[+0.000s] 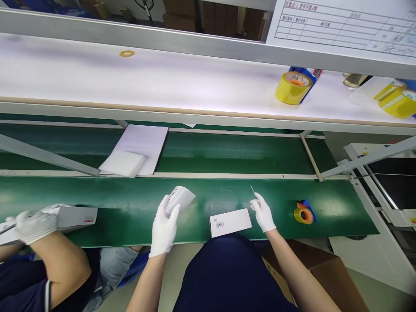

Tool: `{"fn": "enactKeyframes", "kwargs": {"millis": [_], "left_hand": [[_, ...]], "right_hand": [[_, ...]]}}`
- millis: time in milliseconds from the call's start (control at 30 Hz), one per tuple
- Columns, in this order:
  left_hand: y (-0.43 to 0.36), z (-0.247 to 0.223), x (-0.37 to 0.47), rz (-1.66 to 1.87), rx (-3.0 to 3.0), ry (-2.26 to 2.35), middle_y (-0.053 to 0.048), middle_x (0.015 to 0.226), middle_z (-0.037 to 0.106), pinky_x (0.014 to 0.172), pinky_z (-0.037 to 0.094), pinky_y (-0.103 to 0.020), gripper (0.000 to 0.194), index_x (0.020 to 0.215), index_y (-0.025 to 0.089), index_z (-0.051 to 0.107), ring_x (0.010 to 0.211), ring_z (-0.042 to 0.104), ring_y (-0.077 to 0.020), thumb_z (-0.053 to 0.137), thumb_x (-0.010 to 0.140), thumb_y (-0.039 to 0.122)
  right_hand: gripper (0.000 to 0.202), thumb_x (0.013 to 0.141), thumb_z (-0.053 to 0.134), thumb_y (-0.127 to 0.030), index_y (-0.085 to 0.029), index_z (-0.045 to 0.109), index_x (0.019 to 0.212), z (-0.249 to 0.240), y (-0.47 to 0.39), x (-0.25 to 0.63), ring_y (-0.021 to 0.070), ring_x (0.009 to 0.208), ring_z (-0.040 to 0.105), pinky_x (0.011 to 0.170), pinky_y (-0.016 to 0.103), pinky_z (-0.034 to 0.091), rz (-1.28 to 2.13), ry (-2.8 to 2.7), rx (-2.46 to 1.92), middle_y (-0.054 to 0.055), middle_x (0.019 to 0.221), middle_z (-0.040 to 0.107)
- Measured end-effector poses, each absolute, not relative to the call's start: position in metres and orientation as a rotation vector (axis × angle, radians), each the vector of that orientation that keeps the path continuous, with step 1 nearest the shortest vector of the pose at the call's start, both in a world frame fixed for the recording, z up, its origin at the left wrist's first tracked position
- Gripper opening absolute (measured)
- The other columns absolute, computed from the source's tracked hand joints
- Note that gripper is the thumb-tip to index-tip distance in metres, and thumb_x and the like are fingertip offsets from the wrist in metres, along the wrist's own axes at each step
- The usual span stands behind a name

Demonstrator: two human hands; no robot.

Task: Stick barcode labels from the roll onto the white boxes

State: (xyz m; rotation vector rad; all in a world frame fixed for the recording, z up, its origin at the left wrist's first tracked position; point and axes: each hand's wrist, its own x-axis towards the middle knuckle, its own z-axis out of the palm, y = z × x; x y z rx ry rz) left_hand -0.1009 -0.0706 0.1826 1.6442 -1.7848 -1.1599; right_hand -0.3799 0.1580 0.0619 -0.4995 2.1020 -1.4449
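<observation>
My left hand (165, 227), in a white glove, is closed around a curled white label sheet (181, 199) with a printed barcode. My right hand (262, 213), also gloved, pinches a small thin white piece (252, 190) that points up from its fingertips. Between my hands, at the near edge of the green bench (198, 229), lies a closed white box (230, 222) with a barcode on its left part. The fingers of my right hand are just beyond the box's right end.
A tape dispenser (304, 213) sits on the right of the bench. At the left, a co-worker's gloved hands (35, 225) hold a white box (79, 216). A white board (146, 143) with foam sheets (122, 163) lies beyond; a raised shelf (195, 82) holds yellow tape (292, 88).
</observation>
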Motion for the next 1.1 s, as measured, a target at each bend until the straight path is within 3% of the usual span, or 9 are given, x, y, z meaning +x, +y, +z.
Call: {"fn": "enactKeyframes", "kwargs": {"millis": [300,533,700,800,900,967,1100], "left_hand": [[-0.069,0.153,-0.087,-1.231,1.554,-1.646,-0.015,0.155,0.053,0.126,0.035,-0.042,0.062,0.151,0.015,0.049,0.145,0.049,-0.0294,0.061,0.095,0.039],[-0.067,0.143,-0.05,-1.337,1.508,-1.498,-0.016,0.155,0.053,0.124,0.038,-0.041,0.064,0.154,0.014,0.045,0.143,0.052,-0.0273,0.058,0.097,0.039],[-0.058,0.146,-0.001,-1.288,1.561,-1.382,-0.012,0.155,0.054,0.126,0.035,-0.043,0.061,0.15,0.017,0.05,0.144,0.05,-0.026,0.058,0.096,0.044],[-0.051,0.15,0.027,-1.254,1.645,-1.319,-0.01,0.152,0.057,0.122,0.041,-0.045,0.056,0.145,0.018,0.055,0.142,0.052,-0.0275,0.056,0.097,0.047],[-0.046,0.153,0.048,-1.195,1.723,-1.28,-0.011,0.151,0.058,0.121,0.043,-0.045,0.056,0.142,0.017,0.057,0.143,0.052,-0.0295,0.055,0.095,0.047],[-0.045,0.154,0.058,-1.155,1.755,-1.279,-0.012,0.151,0.057,0.123,0.041,-0.045,0.057,0.141,0.015,0.058,0.145,0.05,-0.0298,0.055,0.094,0.047],[-0.046,0.153,0.072,-1.126,1.79,-1.28,-0.012,0.15,0.059,0.126,0.036,-0.045,0.058,0.14,0.016,0.059,0.145,0.05,-0.0292,0.053,0.094,0.049]], "right_hand": [[0.082,0.088,0.053,-0.066,-0.013,0.046,0.151,0.057,0.142,-0.367,0.0276,0.098,0.07,0.099,0.048,0.053,-1.337,2.082,-0.488,0.012,0.114,0.07],[0.086,0.088,0.048,-0.068,-0.014,0.043,0.154,0.082,0.061,-0.329,0.0295,0.108,0.066,0.105,0.048,0.048,-1.166,1.991,-0.784,0.01,0.115,0.07],[0.071,0.095,0.047,-0.048,-0.021,0.038,0.16,0.112,-0.011,-0.27,0.025,0.102,0.065,0.097,0.042,0.053,-1.029,1.806,-1.131,0.008,0.116,0.067],[0.081,0.09,0.054,-0.03,-0.03,0.027,0.166,0.119,-0.056,-0.238,0.0267,0.121,0.058,0.106,0.044,0.048,-0.908,1.743,-1.535,0.008,0.134,0.061],[0.101,0.076,0.068,-0.018,-0.022,0.023,0.167,0.112,-0.103,-0.215,0.0368,0.145,0.032,0.12,0.051,0.033,-0.59,1.695,-2.043,0.014,0.164,0.035],[0.107,0.068,0.072,-0.011,-0.018,0.027,0.165,0.105,-0.13,-0.204,0.0418,0.149,0.022,0.122,0.054,0.025,-0.318,1.581,-2.347,0.016,0.169,0.022],[0.111,0.061,0.076,-0.004,-0.022,0.033,0.161,0.092,-0.163,-0.19,0.0437,0.139,0.032,0.116,0.057,0.028,0.068,1.314,-2.706,0.017,0.158,0.039]]}}
